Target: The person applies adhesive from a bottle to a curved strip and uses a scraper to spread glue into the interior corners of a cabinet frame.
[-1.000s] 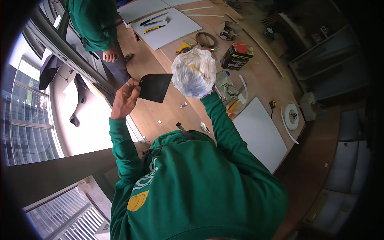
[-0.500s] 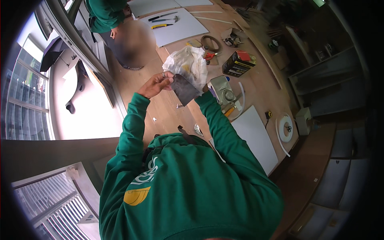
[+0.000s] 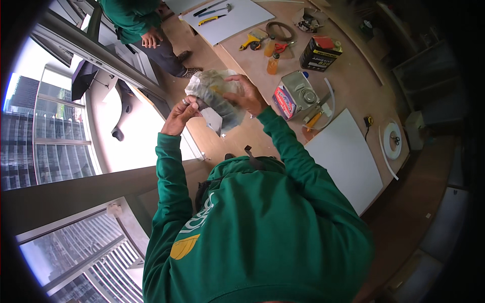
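In front of my chest, my left hand [image 3: 181, 115] pinches the edge of a thin, flat grey sheet [image 3: 212, 120]. A crumpled, whitish, partly see-through cloth or sheet [image 3: 214, 87] lies against it and hides much of its surface. My right hand [image 3: 248, 96] grips the whitish cloth from the right, its thumb and fingers curled round it. Motion blurs the held things slightly, so I cannot tell the cloth's exact material.
On the workbench [image 3: 353, 96] stand orange bottles [image 3: 273, 64], a black-and-yellow can [image 3: 320, 53], a metal tin [image 3: 298, 91] and a yellow-handled tool [image 3: 314, 119]. White boards [image 3: 346, 154], a tape measure [image 3: 368, 121] and a white coil [image 3: 392, 141] lie there too. A co-worker [image 3: 132, 20] is at upper left.
The crumpled cloth has come off the bench side and over the grey sheet, with my right hand now showing on it. The view has shifted, and bottles behind the cloth now show.
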Tool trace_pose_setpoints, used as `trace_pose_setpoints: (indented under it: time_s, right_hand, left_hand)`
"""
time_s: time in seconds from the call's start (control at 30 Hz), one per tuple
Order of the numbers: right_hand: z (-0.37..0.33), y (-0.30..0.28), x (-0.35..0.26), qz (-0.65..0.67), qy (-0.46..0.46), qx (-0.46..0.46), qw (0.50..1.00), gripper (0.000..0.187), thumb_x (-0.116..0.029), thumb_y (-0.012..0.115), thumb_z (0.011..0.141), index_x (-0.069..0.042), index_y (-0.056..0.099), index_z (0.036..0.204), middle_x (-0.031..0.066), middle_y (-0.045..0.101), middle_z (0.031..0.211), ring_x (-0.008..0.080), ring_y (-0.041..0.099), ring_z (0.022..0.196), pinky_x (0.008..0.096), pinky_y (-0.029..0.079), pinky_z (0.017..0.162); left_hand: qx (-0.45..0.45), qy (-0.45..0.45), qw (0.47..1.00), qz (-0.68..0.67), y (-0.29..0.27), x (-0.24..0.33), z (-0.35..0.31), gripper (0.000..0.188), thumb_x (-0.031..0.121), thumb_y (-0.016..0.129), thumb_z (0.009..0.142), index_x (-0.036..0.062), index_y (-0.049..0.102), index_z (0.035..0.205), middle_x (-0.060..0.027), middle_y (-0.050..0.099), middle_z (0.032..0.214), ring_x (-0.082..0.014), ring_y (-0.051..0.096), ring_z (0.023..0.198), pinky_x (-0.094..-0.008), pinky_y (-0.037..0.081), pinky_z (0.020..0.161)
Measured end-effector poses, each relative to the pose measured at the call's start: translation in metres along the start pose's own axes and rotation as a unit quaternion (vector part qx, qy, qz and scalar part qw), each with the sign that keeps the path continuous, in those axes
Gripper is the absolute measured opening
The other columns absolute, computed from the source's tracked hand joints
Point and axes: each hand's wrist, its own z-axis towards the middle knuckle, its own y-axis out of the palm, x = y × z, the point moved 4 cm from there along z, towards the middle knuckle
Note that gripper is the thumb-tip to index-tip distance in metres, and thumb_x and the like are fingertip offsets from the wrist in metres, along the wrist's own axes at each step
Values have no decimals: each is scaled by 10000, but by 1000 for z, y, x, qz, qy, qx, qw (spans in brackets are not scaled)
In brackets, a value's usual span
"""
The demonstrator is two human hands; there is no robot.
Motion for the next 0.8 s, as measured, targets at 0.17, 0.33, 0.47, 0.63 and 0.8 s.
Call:
trace_pose_setpoints:
  time_s: [0.17, 0.33, 0.47, 0.63, 0.8]
  right_hand:
    - [3, 38, 6, -91, -33, 11, 995, 304, -321, 787, 806, -102, 743, 1012, 210, 533, 1352, 338, 558, 1215, 394, 451, 1009]
    - [16, 65, 5, -97, -56, -20, 994, 264, -299, 751, 840, -80, 755, 989, 199, 508, 1422, 335, 521, 1299, 397, 410, 1070]
    - [28, 92, 10, -93, -45, -106, 989, 281, -314, 727, 856, -60, 748, 976, 199, 492, 1448, 328, 494, 1326, 407, 382, 1094]
    - [48, 97, 23, -44, -13, -107, 993, 325, -383, 732, 851, -77, 734, 959, 180, 505, 1449, 321, 490, 1330, 424, 386, 1097]
    - [59, 87, 41, -65, 7, -131, 989, 380, -426, 738, 851, -97, 722, 1042, 169, 489, 1461, 319, 472, 1347, 427, 364, 1120]
  left_hand:
    - [31, 8, 997, 63, -11, 12, -19, 139, 199, 591, 1029, 78, 609, 1093, 37, 586, 922, -76, 603, 810, -246, 502, 775]
    - [77, -1, 995, 60, -26, 16, -47, 143, 206, 592, 1029, 79, 613, 1092, 40, 584, 921, -77, 593, 821, -258, 508, 795]
    - [110, 6, 992, 58, -28, 17, -66, 143, 217, 594, 1029, 87, 618, 1084, 53, 581, 914, -67, 582, 834, -265, 509, 806]
    - [138, 2, 989, 58, -48, 4, -84, 151, 227, 589, 1032, 94, 618, 1096, 66, 591, 929, -60, 575, 855, -277, 517, 839]
    - [123, 8, 991, 42, -60, -5, -88, 170, 252, 589, 1032, 103, 612, 1110, 65, 602, 965, -72, 594, 900, -293, 525, 864]
